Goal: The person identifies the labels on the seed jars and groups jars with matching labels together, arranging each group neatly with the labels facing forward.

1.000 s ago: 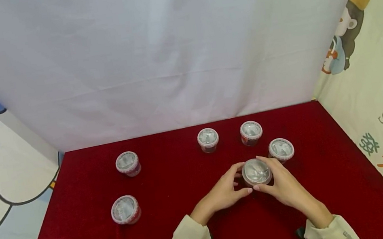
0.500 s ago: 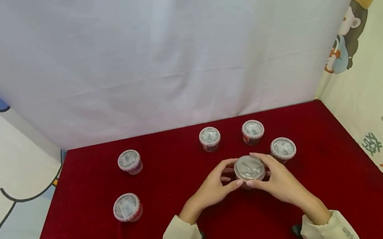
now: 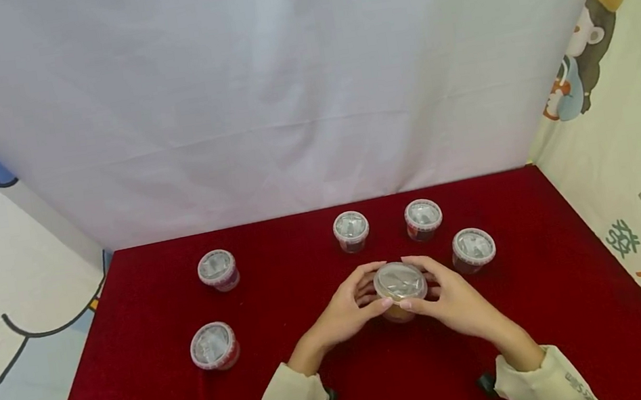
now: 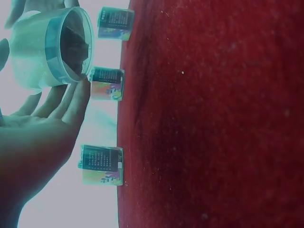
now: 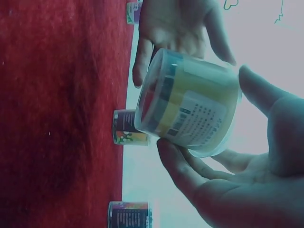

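Between my two hands is a lidded plastic tub (image 3: 399,280) with a yellowish body and a clear, shiny lid. My left hand (image 3: 339,312) holds it from the left, fingers curved behind and thumb at the near rim. From the other side my right hand (image 3: 456,297) grips it with thumb and fingers. In both wrist views the tub (image 5: 202,102) is raised off the red cloth. A printed white label (image 5: 197,121) shows on its side in the right wrist view. Its base, dark inside, faces the cloth in the left wrist view.
Behind stand two smaller lidded tubs, one left (image 3: 351,231) and one right (image 3: 424,219). Another tub (image 3: 473,249) is near my right hand. Two more, a far one (image 3: 217,270) and a near one (image 3: 214,346), stand at left. A white curtain (image 3: 281,96) closes the back.
Both hands have carried the tub leftward and lifted it, away from the small tub at the right. More of its yellowish side shows now. The other tubs stay put.
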Tool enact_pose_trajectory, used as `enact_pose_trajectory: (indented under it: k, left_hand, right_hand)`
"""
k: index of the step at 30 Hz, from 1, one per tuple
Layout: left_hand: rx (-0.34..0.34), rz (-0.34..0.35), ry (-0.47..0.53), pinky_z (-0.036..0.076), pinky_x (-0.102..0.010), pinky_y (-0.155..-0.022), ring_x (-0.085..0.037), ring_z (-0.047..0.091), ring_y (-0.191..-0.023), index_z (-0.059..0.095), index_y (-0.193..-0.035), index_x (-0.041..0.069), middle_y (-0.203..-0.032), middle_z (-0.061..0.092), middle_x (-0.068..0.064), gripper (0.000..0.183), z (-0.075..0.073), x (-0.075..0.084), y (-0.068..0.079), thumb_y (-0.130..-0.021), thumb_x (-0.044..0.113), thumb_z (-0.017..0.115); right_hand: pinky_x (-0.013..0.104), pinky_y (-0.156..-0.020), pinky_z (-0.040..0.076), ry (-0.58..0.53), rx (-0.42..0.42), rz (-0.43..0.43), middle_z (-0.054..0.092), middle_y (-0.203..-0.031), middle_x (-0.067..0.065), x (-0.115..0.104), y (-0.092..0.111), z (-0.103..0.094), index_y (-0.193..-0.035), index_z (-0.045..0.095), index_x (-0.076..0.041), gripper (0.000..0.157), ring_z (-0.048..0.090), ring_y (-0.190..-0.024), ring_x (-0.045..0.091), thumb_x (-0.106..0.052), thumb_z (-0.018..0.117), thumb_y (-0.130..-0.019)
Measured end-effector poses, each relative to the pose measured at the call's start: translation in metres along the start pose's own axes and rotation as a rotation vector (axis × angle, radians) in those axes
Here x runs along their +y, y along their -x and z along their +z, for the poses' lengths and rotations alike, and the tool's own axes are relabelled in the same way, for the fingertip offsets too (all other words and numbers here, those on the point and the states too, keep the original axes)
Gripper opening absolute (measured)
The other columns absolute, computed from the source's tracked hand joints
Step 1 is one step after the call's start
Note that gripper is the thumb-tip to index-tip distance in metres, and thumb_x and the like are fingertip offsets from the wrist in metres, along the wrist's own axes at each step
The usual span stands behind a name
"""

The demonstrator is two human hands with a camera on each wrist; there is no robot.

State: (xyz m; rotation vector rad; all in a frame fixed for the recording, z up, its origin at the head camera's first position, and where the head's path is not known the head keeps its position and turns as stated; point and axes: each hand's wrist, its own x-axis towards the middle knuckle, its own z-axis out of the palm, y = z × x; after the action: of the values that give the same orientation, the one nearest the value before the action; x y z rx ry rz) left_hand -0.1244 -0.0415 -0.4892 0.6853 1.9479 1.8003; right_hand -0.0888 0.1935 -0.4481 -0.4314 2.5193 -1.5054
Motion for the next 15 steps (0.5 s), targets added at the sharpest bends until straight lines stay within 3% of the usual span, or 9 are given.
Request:
enact_pose_trajectory:
  k: [7, 15]
  left_hand:
    - [0.118, -0.002, 0.018, 0.051, -0.043, -0.107, -0.027, 0.063, -0.124, 0.045, -0.152, 0.003, -0.141, 0.063, -0.021, 0.057, 0.0, 0.002, 0.005, -0.102, 0.013, 0.071]
    - [0.197, -0.003, -0.024, 0.05, -0.035, -0.097, -0.017, 0.058, -0.113, 0.045, -0.149, 0.005, -0.13, 0.062, -0.015, 0.061, 0.005, 0.008, 0.009, -0.1, 0.026, 0.075]
  right_hand:
    - [0.056, -0.104, 0.054, -0.037, 0.057, 0.005, 0.049, -0.149, 0.027, -0.003, -0.002, 0.011, -0.154, 0.043, 0.003, 0.064, 0.056, -0.134, 0.045, -0.012, 0.074, -0.101]
    - [0.044, -0.097, 0.059, -0.101, 0.056, -0.045, 0.051, -0.145, 0.029, -0.006, -0.004, 0.02, -0.153, 0.041, 0.005, 0.058, 0.06, -0.129, 0.045, -0.011, 0.068, -0.104]
